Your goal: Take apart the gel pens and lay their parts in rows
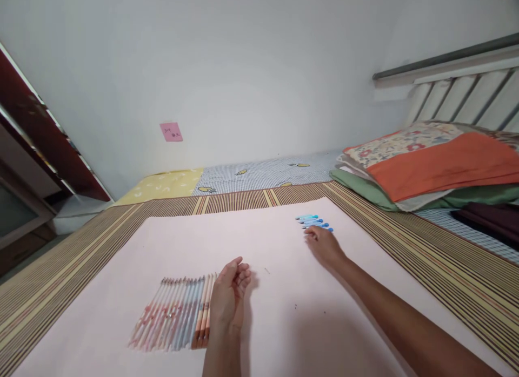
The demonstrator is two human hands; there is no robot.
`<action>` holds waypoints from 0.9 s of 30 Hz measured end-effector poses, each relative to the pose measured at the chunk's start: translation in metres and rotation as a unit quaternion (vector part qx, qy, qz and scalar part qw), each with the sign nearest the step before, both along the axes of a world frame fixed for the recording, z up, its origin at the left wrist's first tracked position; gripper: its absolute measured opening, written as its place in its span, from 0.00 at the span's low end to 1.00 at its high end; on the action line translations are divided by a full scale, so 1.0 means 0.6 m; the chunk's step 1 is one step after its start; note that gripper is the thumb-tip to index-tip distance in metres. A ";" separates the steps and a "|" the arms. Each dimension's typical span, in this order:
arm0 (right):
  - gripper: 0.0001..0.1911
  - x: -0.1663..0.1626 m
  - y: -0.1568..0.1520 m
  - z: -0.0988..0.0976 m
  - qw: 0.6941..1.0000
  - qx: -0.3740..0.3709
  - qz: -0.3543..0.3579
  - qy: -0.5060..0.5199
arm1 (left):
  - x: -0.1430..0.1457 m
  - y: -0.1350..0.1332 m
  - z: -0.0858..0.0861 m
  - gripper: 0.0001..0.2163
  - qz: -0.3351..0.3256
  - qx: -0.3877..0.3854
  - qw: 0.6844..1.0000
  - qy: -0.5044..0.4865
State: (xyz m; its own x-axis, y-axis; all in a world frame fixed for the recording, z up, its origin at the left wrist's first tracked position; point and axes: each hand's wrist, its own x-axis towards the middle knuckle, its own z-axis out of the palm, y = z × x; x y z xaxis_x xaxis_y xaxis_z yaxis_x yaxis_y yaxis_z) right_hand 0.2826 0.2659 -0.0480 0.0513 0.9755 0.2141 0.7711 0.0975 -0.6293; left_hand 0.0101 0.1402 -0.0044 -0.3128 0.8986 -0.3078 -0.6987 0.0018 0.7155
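Note:
On a large pale pink sheet, my right hand rests at the near end of a short row of small blue pen-like pieces with dark pointed tips and rounded blue ends. Its fingers are pinched together; whatever they hold is hidden. My left hand is above the sheet with palm turned inward, fingers loosely curled and apart, holding nothing visible. Beside it, partly covered by it, several slim pens lie side by side, pinkish and grey-blue. Orange-brown pens end that row on the right.
A striped mat lies under the sheet. Folded orange and patterned cloths are stacked at the right. A pink note sticks to the wall. Tiny dark specks and a small clear sliver lie on the sheet.

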 end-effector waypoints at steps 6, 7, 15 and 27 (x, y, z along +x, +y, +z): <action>0.09 -0.128 -0.075 0.007 0.962 -0.035 0.269 -0.009 | -0.010 0.000 -0.002 0.04 0.013 0.019 1.000 -0.008; 0.08 -0.140 -0.081 0.005 0.961 -0.043 0.271 -0.027 | -0.010 0.000 -0.002 0.04 0.012 0.018 1.000 -0.010; 0.09 -0.168 -0.092 -0.010 0.965 -0.046 0.243 -0.086 | -0.006 0.000 0.004 0.08 0.002 -0.002 1.000 -0.015; 0.09 -0.186 -0.097 -0.021 0.963 -0.031 0.247 -0.107 | -0.005 -0.002 0.010 0.08 0.005 -0.020 1.000 -0.016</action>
